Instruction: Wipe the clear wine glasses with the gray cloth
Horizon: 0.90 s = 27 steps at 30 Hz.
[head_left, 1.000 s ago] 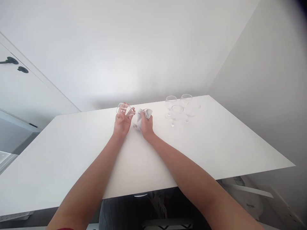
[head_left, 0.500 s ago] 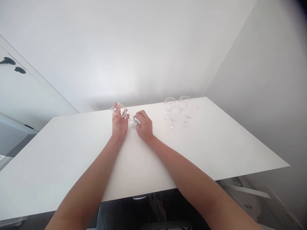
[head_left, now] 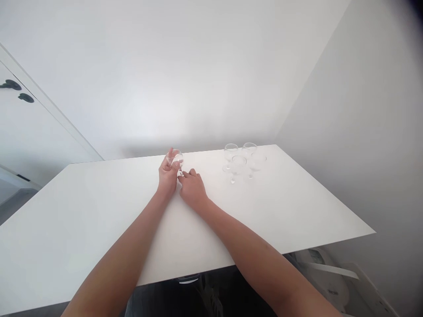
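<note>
My left hand is closed around the bowl of a clear wine glass, which is held over the far part of the table. The glass leans, its rim toward the back and its stem toward my right hand. That hand is closed at the lower stem, its fingertips touching the glass. The foot of the glass is mostly hidden by the fingers, and whether something else lies within my right hand cannot be made out. To the right, several matching wine glasses stand upright in a close group.
The white table reaches back to a pale wall. A second wall rises on the right. At the left is a door with a dark handle. Below the table's right front edge sits a pale, rounded object.
The held glass has turned more upright, and my left fingers wrap its bowl more closely. My right hand has shifted in toward the stem; the white material in it no longer shows. The view tilted slightly.
</note>
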Motion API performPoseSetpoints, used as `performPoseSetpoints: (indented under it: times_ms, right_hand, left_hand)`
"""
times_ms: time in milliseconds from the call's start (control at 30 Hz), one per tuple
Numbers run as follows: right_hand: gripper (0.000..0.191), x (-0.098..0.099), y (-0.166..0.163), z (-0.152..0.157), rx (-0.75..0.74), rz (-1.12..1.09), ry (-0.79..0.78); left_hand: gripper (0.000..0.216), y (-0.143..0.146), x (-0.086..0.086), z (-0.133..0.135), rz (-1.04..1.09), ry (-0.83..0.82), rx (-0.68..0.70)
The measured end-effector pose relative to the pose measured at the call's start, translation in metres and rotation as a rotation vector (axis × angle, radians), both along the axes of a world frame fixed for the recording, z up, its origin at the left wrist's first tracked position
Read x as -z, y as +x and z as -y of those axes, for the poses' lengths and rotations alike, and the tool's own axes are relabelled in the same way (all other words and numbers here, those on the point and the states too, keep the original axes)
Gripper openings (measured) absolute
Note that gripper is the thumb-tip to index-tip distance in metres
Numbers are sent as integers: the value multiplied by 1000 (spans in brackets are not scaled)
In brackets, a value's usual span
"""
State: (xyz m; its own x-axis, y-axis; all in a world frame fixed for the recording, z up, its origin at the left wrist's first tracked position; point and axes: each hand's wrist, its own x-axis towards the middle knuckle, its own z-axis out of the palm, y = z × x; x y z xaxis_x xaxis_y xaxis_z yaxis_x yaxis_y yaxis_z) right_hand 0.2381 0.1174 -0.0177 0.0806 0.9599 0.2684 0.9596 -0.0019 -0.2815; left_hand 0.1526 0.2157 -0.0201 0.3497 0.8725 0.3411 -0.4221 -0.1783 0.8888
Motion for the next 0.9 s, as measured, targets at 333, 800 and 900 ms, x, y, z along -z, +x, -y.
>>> performPoseSetpoints:
  times_ms: [333, 800, 900]
  right_hand:
    - [42, 15, -10, 11, 41, 119, -32]
    - [79, -5, 55, 160, 85, 146, -310]
    - [93, -13, 76, 195, 146, 183, -419]
  left_hand:
    - [75, -2, -1, 7, -121, 68, 117]
    - [70, -5, -5, 12, -174, 205, 390]
    - [58, -5, -7, 13, -202, 200, 408]
